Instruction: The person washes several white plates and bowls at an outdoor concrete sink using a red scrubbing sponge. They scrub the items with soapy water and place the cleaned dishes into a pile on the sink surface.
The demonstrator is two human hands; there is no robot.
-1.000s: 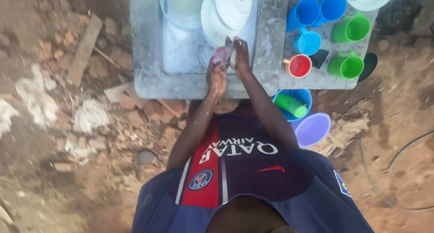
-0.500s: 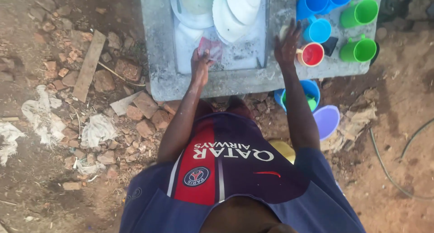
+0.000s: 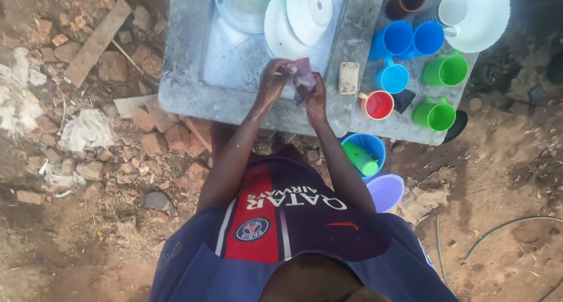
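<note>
Over the soapy basin [image 3: 234,61] sunk in the concrete counter [image 3: 182,73], the left hand [image 3: 274,82] and right hand [image 3: 311,94] meet, each grip pinching the same small reddish cloth [image 3: 303,73] just below the stacked white plates [image 3: 299,17]. Just right of the hands lies a bar of soap [image 3: 349,77]. Farther right stand a red cup [image 3: 378,104], blue cups [image 3: 399,41] and green cups [image 3: 440,70].

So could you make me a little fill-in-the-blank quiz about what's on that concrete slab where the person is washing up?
1. Both hands, the left hand and the right hand, meet on a small ____ cloth over the basin.
2. The red cup stands beside two ____ cups.
3. The white plates lean in the ____.

Missing words: pink; green; basin
</note>
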